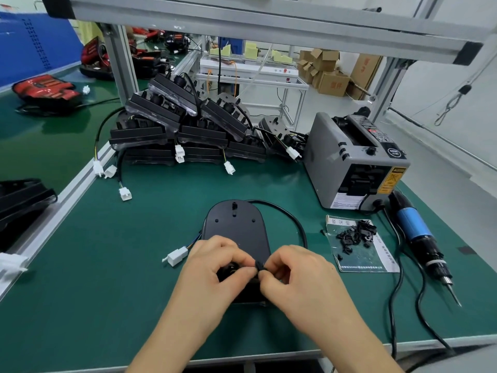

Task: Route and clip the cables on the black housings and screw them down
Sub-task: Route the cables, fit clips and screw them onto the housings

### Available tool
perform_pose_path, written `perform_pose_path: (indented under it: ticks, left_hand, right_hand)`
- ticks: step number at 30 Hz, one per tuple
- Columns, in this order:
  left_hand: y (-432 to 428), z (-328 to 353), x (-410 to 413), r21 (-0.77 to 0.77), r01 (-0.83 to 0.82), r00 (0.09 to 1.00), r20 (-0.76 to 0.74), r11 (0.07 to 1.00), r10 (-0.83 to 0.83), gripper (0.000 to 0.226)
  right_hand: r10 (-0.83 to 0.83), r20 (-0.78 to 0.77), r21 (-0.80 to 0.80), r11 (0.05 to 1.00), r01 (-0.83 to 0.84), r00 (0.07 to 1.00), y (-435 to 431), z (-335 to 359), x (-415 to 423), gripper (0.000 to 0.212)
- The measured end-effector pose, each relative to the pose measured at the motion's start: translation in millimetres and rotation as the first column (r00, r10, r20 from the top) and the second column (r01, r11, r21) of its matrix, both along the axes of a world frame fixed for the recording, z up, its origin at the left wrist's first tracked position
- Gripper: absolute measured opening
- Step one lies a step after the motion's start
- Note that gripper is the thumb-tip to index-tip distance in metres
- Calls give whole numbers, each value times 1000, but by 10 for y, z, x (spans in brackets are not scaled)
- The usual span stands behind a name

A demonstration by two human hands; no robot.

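Our right grip [298, 275] is pinched on a small black clip [258, 265] at the near end of the black housing [236, 227]. Our left grip [212, 267] is curled onto that same end, its fingertips meeting the clip. The housing lies flat on the tabletop [107, 292]. Its cable [291, 220] loops from the far end round the right side toward our hands, and a white connector [177, 255] sits just left of the housing. We judge the clip light, stiff and easy to fumble, so best pinched by its edges. The cable looks springy and wants pressing flat close to the clip. Spare clips [355, 234] lie right of the housing, with the electric screwdriver [415, 232] farther out.
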State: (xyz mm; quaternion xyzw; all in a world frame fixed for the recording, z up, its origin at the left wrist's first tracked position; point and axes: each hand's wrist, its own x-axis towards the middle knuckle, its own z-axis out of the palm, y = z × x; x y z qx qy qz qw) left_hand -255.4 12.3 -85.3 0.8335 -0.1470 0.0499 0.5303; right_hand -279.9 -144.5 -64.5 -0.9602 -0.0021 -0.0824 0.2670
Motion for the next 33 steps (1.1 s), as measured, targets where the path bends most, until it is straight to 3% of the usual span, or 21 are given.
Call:
perform_pose_path:
  ticks: [5, 10, 15, 23, 33]
  left_hand:
    - [-28, -61, -44, 17, -61, 993, 107, 998, 59, 25]
    - [-16, -99, -51, 118, -105, 968, 238, 987, 75, 5]
    - [9, -130, -48, 302, -47, 893, 440, 952, -95, 19]
    - [20, -187, -33, 311, 2, 899, 417, 951, -138, 16]
    - [76, -168, 11, 270, 51, 939, 315, 962, -139, 6]
  right_hand:
    - [11, -60, 41, 999, -9, 998, -21, 19, 24, 16]
    - [-5, -97, 157, 987, 20, 995, -30, 2, 7, 14]
    - [-22, -116, 228, 972, 48, 993, -31, -13, -17, 14]
    - [-48, -94, 106, 993, 58, 994, 6, -21, -88, 15]
    - [-52, -121, 108, 992, 66, 991, -11, -29, -107, 16]
